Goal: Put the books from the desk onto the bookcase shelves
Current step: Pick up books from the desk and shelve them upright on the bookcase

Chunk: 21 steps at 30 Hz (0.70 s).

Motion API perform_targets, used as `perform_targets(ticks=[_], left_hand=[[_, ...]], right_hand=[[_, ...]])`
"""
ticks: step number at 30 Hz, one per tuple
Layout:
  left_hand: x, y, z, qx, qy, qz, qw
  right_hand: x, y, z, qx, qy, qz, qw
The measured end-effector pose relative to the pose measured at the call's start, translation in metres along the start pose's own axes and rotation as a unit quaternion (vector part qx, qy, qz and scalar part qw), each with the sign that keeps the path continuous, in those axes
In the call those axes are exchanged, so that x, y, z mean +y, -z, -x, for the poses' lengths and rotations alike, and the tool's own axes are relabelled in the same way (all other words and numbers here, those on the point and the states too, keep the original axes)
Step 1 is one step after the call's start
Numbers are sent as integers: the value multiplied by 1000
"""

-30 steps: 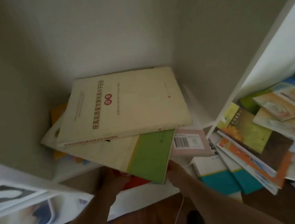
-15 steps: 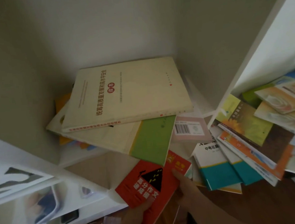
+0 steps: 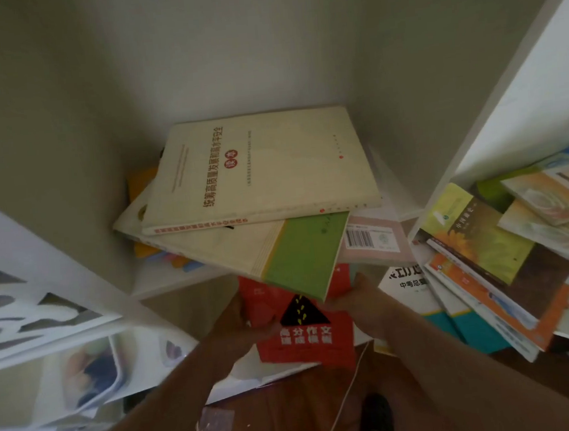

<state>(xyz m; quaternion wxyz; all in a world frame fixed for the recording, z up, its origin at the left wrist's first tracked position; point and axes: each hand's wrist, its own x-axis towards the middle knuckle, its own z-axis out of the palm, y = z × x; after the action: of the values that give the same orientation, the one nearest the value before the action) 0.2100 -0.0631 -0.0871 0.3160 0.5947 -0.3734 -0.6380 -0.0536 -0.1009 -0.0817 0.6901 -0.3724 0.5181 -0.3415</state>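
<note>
A red book [image 3: 304,337] with a black triangle on its cover is held below the middle shelf compartment. My left hand [image 3: 247,313] grips its left edge and my right hand [image 3: 360,306] grips its right edge. Its upper part is hidden under a cream and green book [image 3: 279,253] that overhangs the white shelf [image 3: 165,280]. On top of that one lies a large cream book [image 3: 262,169] with red lettering. A pink book [image 3: 375,241] with a barcode lies flat to the right of the pile.
The compartment to the right holds several leaning books, among them a yellow-green one [image 3: 477,233] and teal and white ones [image 3: 417,293]. A white cut-out panel [image 3: 19,307] stands at the left. A white cable [image 3: 346,392] hangs over the wooden floor, near a dark shoe [image 3: 376,417].
The red book was drawn out and down half a second ago with both hands; now it is raised again, upright, its top under the green book's corner.
</note>
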Motion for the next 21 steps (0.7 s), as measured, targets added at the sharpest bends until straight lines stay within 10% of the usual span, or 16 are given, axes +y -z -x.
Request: perform_targets(ticks=[7,21], left_hand=[[3,-8,-17,132,-41,29,990],[-20,-12,-15,100,-59,-98,988]], right_hand=[[-9,-19,-2,44,38,152,987],[43,-9,-2,28,35,163,986]])
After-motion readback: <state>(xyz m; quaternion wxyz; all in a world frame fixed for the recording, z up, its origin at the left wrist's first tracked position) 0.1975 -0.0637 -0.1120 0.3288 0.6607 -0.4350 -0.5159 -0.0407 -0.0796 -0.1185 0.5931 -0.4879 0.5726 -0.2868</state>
